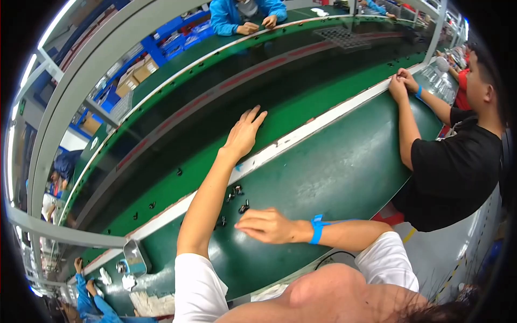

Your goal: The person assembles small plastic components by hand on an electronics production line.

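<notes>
My left hand (242, 134) reaches across the white rail onto the green conveyor belt (301, 126). Its fingers are stretched out and apart, with nothing visible in them. Closer to me, my right hand (266, 225) hovers over the green worktable (323, 183), its fingers pressed together toward the thumb. Whatever lies between those fingertips, if anything, is hidden. Beside it sit several small black parts with shiny bits, such as this small black part (244, 206). A blue wrist strap (316, 230) with a cord circles my right wrist.
Between belt and table runs a white rail (280, 142). More small black parts (179, 172) ride on the belt. A co-worker in black (452, 161) stands at right; another in blue (247, 16) sits across. A metal tray (136, 258) lies at lower left beneath a grey frame (70, 231).
</notes>
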A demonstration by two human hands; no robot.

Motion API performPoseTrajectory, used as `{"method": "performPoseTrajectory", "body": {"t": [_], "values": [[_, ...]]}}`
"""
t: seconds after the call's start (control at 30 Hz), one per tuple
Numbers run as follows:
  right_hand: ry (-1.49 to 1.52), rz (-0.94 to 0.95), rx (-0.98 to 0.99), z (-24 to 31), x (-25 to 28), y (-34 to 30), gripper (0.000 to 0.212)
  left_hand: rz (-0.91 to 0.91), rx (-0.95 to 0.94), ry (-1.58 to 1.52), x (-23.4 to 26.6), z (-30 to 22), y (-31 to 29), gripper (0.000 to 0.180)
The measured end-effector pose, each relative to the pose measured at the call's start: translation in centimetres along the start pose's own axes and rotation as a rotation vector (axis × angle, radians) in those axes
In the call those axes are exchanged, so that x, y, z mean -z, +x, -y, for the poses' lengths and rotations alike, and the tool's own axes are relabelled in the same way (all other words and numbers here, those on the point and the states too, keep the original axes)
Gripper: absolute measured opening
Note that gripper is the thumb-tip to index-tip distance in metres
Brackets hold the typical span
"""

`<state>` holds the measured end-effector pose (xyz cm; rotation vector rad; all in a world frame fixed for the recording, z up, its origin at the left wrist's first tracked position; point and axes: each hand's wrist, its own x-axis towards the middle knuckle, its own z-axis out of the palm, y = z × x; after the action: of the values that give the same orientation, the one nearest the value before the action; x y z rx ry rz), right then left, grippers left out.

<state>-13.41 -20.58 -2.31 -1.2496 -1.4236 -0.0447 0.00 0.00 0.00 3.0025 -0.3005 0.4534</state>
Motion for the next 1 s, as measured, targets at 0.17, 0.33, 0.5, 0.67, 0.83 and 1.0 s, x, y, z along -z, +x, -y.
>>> {"method": "performPoseTrajectory", "body": {"t": [0.17,0.33,0.5,0.67,0.83,1.0], "values": [[0.003,-0.034,0.016,0.9,0.5,0.3,0.019,0.084,-0.014,0.102,-2.0,0.2,1.0,0.042],[0.008,-0.002,0.016,0.4,1.0,0.4,0.019,-0.029,-0.070,0.172,-2.0,0.6,1.1,0.034],[0.047,0.007,-0.039,0.2,0.7,0.1,0.016,0.004,-0.055,0.339,-1.1,0.1,0.6,0.032],[0.087,-0.023,-0.074,0.0,0.3,-0.1,0.015,-0.076,-0.157,0.390,-1.8,0.4,0.3,0.025],[0.197,-0.038,-0.170,0.7,0.8,0.2,0.010,-0.028,-0.012,0.209,-0.7,-0.4,-0.3,0.026],[0.152,-0.064,-0.154,-0.2,0.3,0.2,0.010,-0.178,0.095,-0.023,2.7,-1.5,-5.2,0.034]]}}
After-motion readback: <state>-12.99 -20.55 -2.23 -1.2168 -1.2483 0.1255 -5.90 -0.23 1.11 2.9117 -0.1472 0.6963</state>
